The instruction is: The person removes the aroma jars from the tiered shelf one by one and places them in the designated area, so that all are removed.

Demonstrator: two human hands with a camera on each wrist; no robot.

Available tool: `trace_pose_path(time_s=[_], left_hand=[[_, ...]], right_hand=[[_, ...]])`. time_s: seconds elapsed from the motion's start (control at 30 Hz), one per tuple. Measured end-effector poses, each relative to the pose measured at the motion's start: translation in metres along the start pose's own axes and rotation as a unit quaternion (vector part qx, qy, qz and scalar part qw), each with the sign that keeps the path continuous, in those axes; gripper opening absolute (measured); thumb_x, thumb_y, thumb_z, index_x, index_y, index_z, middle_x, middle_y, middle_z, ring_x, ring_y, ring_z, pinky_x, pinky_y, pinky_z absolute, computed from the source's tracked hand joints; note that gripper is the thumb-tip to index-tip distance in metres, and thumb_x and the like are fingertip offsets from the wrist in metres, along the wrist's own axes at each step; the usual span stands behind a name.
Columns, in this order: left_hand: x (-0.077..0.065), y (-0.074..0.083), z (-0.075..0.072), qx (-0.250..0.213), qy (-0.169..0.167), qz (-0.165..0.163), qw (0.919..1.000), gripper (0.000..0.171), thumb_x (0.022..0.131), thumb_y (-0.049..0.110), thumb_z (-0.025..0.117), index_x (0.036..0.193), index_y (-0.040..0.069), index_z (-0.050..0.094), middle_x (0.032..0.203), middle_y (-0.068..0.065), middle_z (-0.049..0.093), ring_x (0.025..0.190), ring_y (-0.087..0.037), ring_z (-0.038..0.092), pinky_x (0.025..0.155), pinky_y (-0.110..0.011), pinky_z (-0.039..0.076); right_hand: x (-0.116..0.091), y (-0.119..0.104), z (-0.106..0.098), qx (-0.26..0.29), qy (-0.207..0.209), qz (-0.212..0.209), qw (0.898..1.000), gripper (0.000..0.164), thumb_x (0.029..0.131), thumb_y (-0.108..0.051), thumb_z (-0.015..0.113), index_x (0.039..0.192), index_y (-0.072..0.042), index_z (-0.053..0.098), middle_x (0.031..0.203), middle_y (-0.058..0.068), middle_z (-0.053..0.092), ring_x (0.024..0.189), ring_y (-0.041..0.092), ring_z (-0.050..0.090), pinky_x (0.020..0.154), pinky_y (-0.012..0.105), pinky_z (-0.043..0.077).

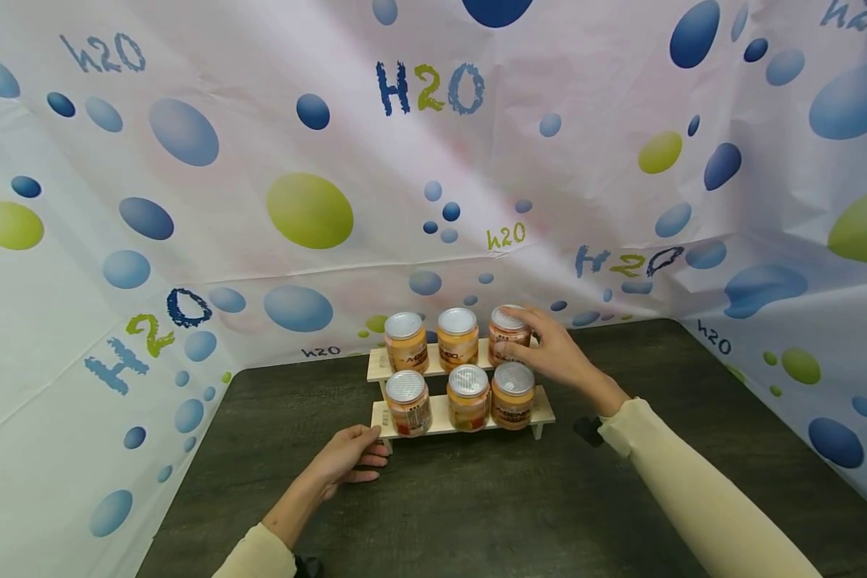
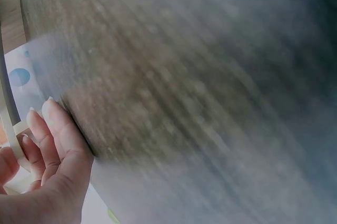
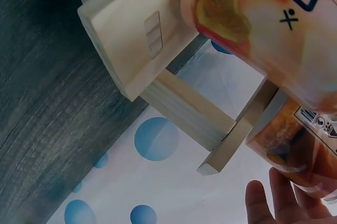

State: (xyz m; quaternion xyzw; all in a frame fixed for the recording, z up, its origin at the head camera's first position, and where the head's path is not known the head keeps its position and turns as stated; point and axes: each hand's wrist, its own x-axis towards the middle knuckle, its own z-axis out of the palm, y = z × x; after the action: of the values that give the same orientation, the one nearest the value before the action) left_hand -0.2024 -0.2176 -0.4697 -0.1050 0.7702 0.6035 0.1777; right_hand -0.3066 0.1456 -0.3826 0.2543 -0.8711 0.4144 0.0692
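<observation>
A two-step wooden rack carries several orange-labelled jars with silver lids. On its upper step, my right hand holds the rightmost jar, with fingers at its lid and side. In the right wrist view, the fingers lie along that jar, partly cut off by the frame edge. My left hand pinches the left end of the lower step, its other fingers loosely bent below. The left wrist view shows this hand against the pale wood at the frame's left edge.
Upper-step jars stand left of the held one. Below them are the lower-step jars. A dark wood-grain table lies underneath. Behind hangs a white sheet with blue and green spots.
</observation>
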Motion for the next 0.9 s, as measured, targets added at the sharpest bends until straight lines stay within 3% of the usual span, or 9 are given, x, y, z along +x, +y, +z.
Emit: trace_pose_path(time_s=[0.23,0.9], left_hand=[[-0.0022,0.001,-0.0023,0.003,-0.018,0.007,0.9998,0.039,0.107,0.04,0.047,0.11,0.002,0.058,0.099,-0.006,0.066,0.087,-0.015,0.067,0.076,-0.034,0.061],[-0.0001,0.0003,-0.0015,0.002,-0.008,-0.005,0.9999,0.038,0.107,0.038,0.047,0.113,0.001,0.057,0.099,-0.007,0.066,0.087,-0.016,0.067,0.075,-0.035,0.061]], right_hand=[[-0.0008,0.0009,0.0002,0.008,0.0,0.002,1.0,0.066,0.093,-0.038,0.073,0.15,-0.02,0.047,0.145,0.014,0.048,0.103,0.027,0.054,0.076,0.037,0.049],[0.0006,0.001,0.0011,0.018,-0.009,0.009,1.0,0.066,0.093,-0.035,0.074,0.15,-0.02,0.045,0.141,0.015,0.048,0.1,0.026,0.056,0.072,0.035,0.051]])
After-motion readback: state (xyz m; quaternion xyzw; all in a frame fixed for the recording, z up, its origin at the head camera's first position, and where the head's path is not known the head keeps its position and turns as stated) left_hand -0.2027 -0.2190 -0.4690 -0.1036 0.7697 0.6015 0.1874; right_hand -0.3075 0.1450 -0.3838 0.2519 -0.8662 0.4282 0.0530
